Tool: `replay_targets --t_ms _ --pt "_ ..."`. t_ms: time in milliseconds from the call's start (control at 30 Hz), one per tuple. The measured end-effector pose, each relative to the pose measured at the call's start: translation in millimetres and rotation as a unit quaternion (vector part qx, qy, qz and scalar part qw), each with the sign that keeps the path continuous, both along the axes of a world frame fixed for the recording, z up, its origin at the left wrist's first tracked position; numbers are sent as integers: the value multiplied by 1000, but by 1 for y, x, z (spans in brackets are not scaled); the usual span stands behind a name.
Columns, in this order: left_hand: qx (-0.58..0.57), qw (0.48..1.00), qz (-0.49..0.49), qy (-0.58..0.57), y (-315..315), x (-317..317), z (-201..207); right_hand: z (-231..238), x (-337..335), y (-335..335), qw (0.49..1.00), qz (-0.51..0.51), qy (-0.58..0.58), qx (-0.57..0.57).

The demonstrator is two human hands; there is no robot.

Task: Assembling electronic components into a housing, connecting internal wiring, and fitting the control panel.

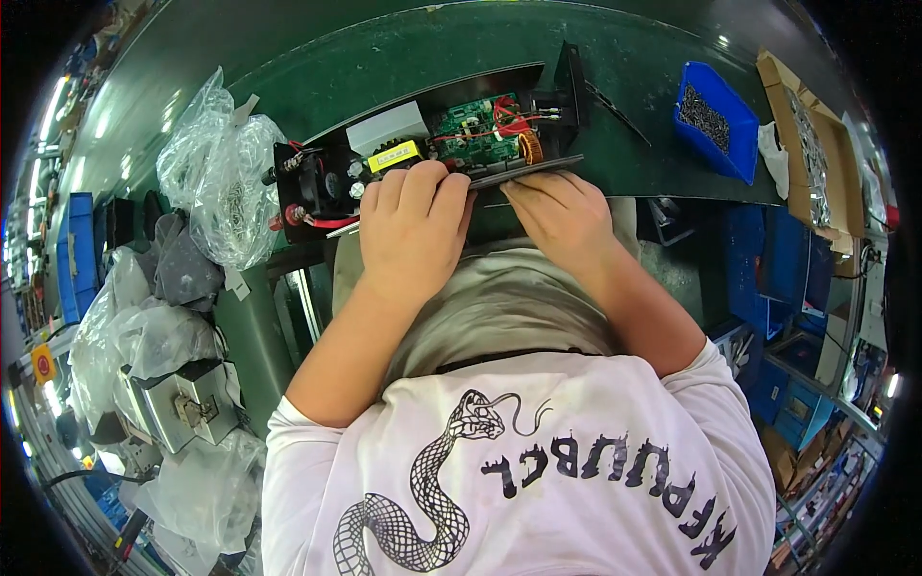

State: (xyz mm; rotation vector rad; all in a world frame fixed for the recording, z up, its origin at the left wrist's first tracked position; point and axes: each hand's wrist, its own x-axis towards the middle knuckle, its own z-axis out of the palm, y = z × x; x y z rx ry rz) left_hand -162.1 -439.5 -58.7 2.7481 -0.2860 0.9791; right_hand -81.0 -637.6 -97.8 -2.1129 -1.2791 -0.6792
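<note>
An open black-cased electronic unit (332,182) lies at the near edge of the green bench. Inside it show a green circuit board (466,130), a yellow-wrapped transformer (395,155), a copper-wound coil (530,148) and red wires. A long black panel (528,172) runs tilted along its near side. My left hand (411,228) bends its fingers over the panel's left part, beside the transformer. Farther right, my right hand (565,213) grips the panel's lower edge, fingers pressed together. My palms hide the undersides of both grips.
A blue bin (718,123) of small screws and a cardboard box (802,144) stand at the right. A thin black tool (617,113) lies behind the unit's right end. Clear plastic bags (230,182) with small parts sit at the left.
</note>
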Motion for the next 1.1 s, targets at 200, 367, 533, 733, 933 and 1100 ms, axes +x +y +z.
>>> replay_targets --t_ms 200,367,533,733,933,1100 --pt "-14 999 -1 40 -4 -10 3 -2 -4 -8 1000 22 2 -14" --pt "-17 1000 4 14 -6 -11 0 -2 -9 -10 1000 20 17 -7" --pt "-17 999 4 32 -6 -13 3 2 -8 -12 999 19 24 -30" --pt "-6 1000 -5 14 -5 -15 -2 16 -8 -11 999 10 14 -29" --pt "0 1000 -15 12 -2 -18 -5 18 -9 -13 998 -25 47 -33" --pt "1 999 -5 37 -2 -21 1 40 -10 -25 992 -7 47 -116"
